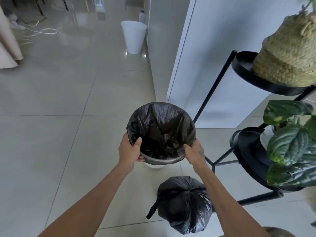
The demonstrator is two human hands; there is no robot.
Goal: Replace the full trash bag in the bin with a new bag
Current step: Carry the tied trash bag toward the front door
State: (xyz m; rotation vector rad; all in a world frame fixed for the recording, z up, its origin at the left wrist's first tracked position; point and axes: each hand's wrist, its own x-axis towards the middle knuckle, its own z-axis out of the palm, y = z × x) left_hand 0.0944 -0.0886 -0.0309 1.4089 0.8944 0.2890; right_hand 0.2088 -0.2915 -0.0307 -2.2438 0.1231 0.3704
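Note:
A new black bag (160, 127) lines the bin on the floor in front of me, its edge folded over the round rim. Only a sliver of the white bin (154, 165) shows below the bag. My left hand (130, 149) grips the near left rim, thumb inside the bag. At the near right rim, my right hand (194, 152) pinches the bag's edge. The full black trash bag (184, 204), tied at the top, stands on the floor close to me, under my right forearm.
A black metal plant stand (220, 161) with a woven basket (287, 53) and a leafy plant (290, 142) stands close on the right. A white wall panel (213, 65) rises behind the bin. Another white bin (133, 37) sits farther back. Tiled floor extends to the left.

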